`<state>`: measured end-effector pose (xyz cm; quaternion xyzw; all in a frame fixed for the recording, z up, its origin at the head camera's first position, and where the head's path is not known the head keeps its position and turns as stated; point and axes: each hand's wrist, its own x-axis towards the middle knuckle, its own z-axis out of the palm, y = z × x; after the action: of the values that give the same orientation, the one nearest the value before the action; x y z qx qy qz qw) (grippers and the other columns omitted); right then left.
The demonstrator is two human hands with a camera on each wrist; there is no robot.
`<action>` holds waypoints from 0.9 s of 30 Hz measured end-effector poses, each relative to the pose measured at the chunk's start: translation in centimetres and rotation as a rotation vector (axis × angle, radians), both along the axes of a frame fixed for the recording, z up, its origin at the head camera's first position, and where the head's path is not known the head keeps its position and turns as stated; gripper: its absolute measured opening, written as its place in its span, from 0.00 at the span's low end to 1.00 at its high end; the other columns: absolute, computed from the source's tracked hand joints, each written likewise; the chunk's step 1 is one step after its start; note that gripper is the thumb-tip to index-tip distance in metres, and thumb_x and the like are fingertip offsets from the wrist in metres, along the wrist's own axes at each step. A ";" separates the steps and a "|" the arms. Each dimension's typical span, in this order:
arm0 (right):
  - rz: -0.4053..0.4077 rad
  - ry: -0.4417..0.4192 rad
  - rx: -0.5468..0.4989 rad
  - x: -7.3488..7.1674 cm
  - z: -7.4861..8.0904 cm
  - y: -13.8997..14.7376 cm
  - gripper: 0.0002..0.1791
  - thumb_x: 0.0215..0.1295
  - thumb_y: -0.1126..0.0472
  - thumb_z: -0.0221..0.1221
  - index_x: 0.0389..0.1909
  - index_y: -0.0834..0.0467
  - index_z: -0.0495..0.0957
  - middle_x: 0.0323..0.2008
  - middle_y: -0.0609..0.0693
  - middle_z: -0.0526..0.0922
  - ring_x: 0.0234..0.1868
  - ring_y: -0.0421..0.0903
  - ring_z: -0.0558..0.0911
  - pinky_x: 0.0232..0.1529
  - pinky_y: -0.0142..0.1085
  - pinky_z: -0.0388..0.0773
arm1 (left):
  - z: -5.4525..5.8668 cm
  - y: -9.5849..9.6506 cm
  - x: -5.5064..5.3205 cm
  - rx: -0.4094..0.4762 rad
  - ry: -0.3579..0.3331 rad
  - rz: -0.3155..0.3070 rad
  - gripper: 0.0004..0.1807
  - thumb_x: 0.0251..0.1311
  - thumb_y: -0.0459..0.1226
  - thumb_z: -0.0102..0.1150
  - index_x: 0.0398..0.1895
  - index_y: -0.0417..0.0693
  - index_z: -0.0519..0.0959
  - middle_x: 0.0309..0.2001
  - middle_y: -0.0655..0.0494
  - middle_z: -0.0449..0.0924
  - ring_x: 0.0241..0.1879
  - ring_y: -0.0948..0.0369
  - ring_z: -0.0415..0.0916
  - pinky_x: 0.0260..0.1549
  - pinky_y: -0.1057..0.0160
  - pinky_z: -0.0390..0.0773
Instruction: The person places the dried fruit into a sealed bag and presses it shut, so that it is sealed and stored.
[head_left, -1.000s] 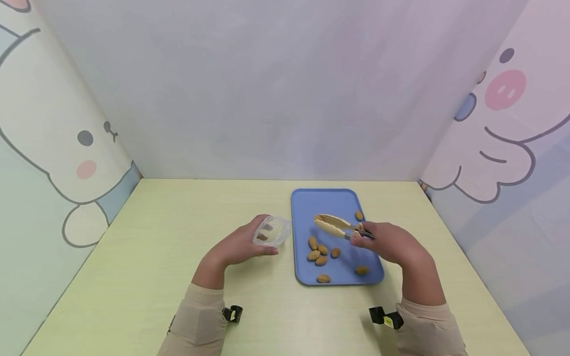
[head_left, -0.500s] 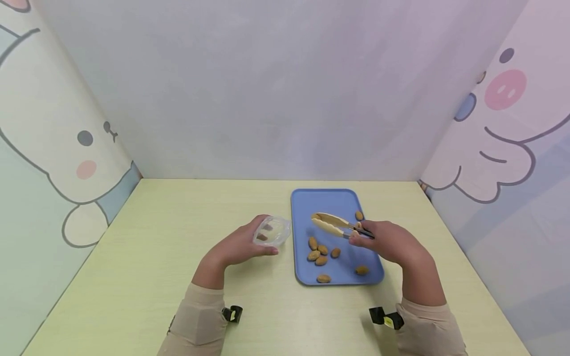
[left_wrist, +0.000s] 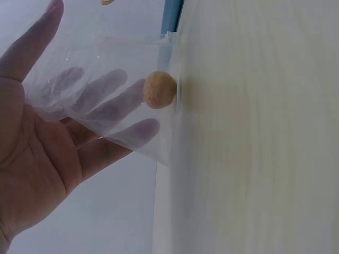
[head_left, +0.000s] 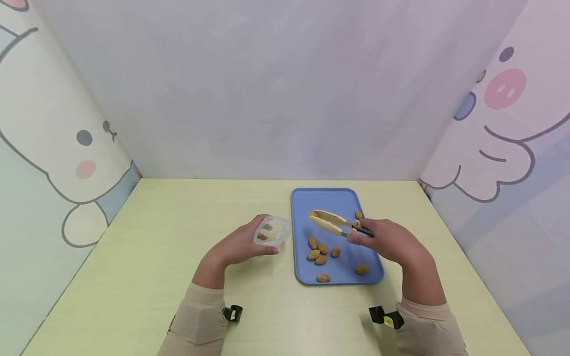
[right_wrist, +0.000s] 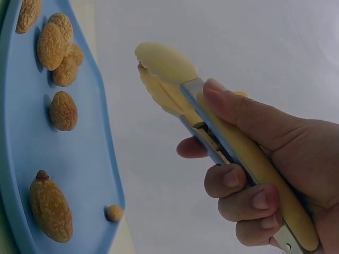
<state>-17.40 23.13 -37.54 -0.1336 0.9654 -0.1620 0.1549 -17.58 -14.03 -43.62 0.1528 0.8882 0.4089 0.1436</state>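
Observation:
My left hand point(head_left: 242, 245) holds a clear plastic bag point(left_wrist: 119, 50), its mouth spread between thumb and fingers. One brown, round, wrinkled nut-like piece point(left_wrist: 160, 90) lies at the bag's bottom, close to the table. My right hand point(head_left: 392, 241) grips tongs point(right_wrist: 233, 132) with cream, scalloped heads, held above the blue tray point(head_left: 320, 198). The tong heads point left toward the bag. A small brownish patch shows between their tips; I cannot tell if it is a gripped piece. Several brown, wrinkled, oval pieces point(head_left: 321, 259) lie on the tray, most near its left front.
The tray lies on a pale yellow table point(head_left: 178, 217), right of the bag. One oval piece point(head_left: 358, 215) sits by the tray's right edge, beyond the right hand. A grey wall point(head_left: 276, 99) stands behind, with cartoon-printed side panels left and right.
The right hand has shifted the tongs slightly left and away from me, so their heads are closer to the bag. The left hand and bag have stayed put.

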 end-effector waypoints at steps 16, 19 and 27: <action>0.039 0.097 -0.055 0.8 0.8 -0.6 0.23 0.64 0.32 0.55 0.37 0.49 0.72 0.22 0.46 0.67 0.24 0.43 0.67 0.27 0.38 0.61 | 0.0 0.1 0.0 0.001 -0.011 0.006 0.47 0.47 0.58 0.72 0.70 0.68 0.58 0.49 0.52 0.77 0.44 0.59 0.73 0.46 0.55 0.71; 0.051 0.120 -0.067 1.1 0.9 -0.8 0.23 0.63 0.32 0.55 0.34 0.49 0.71 0.20 0.45 0.65 0.21 0.42 0.64 0.25 0.37 0.60 | -0.1 0.1 -0.1 -0.003 -0.009 0.007 0.46 0.49 0.55 0.73 0.70 0.68 0.58 0.49 0.52 0.77 0.44 0.59 0.73 0.46 0.55 0.71; 0.094 0.151 -0.076 1.6 1.3 -1.6 0.23 0.63 0.31 0.55 0.36 0.47 0.72 0.19 0.44 0.67 0.21 0.41 0.65 0.25 0.36 0.61 | -0.1 0.1 -0.1 -0.006 0.001 0.010 0.46 0.49 0.55 0.73 0.70 0.68 0.58 0.49 0.51 0.77 0.44 0.58 0.73 0.47 0.54 0.71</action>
<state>-15.80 21.51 -36.25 -0.1965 0.9600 -0.1806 0.0841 -17.65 -13.95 -43.75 0.1482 0.8901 0.4070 0.1418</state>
